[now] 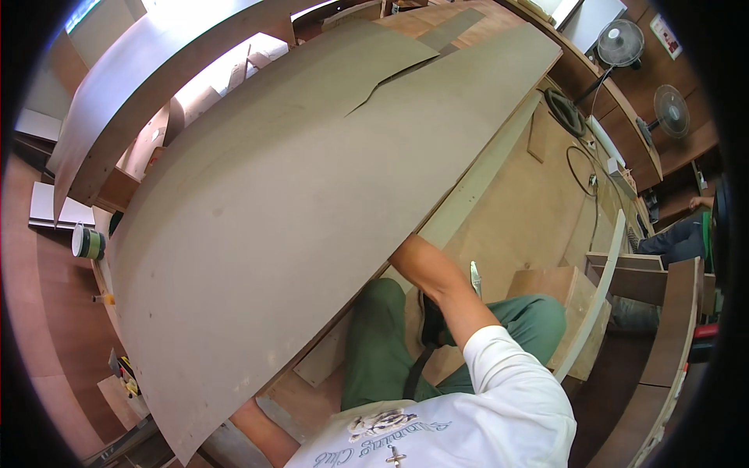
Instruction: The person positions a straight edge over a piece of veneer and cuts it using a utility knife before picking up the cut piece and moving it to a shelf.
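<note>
— So, whereabouts of the board [289,179]?

— Straight ahead and off to the left, broad face up. Slants lengthwise from the near left corner to the far right, with a long edge right at the arms.

— And the hands?

— Hidden beneath that edge, both of them. Cannot tell how far open, nor whether gripping anything.

— Nearer to which arm?

— Close to both, but at different spots: about midway along for the right forearm [437,273], near the left corner for the left forearm [261,429]. Probably matters most, that stagger; leaves the far right end well beyond either one.

— Any weak spot?

— Toward that far end, yes: a jagged split [380,84] in from the edge, with a loose-looking strip [456,31] beyond. Likely to open further if twisted.

— Room to move?

— Mostly on the right, over bare plywood [499,218]. Tight near the body, with the left knee [382,292] just beside the edge and a box [573,304] past the other leg. Tighter leftward: a curved frame [117,101] beyond the opposite edge, a roll [88,242] just beside it.
</note>
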A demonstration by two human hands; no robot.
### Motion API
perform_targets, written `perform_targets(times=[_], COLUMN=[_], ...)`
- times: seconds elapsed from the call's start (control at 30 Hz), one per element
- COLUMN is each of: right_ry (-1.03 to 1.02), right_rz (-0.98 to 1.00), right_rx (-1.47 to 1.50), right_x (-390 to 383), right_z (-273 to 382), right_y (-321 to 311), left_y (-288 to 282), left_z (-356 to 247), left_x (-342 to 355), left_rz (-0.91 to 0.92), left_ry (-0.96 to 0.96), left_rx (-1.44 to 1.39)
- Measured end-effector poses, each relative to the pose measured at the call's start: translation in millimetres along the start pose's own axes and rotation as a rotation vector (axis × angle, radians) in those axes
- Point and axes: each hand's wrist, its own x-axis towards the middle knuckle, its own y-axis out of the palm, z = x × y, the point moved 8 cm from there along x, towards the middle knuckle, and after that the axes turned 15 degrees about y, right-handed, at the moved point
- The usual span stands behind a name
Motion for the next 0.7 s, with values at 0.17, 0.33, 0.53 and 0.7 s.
perform_targets(times=[0.17, 0.33, 0.53, 0.7], right_ry=[-0.035, -0.165, -0.272, -0.434], right_rz=[0.05, 0.241, 0.497, 0.203], right_rx=[0.004, -0.066, 0.187, 0.189], right_x=[-2.2, 4.1, -96.7, -137.7], right_z=[22.7, 65.8, 84.7, 52.4], right_y=[18.8, 49.6, 23.0, -100.8], left_y=[0.9, 4.9, 6.5, 8.9], left_z=[-4.5, -3.5, -3.7, -7.1], left_x=[2.1, -0.3, 10.5, 11.5], left_rz=[-0.001, 0.025, 0.049, 0.081], left_ry=[0.014, -0.012, 0.012, 0.004], left_rx=[-0.008, -0.052, -0.053, -0.064])
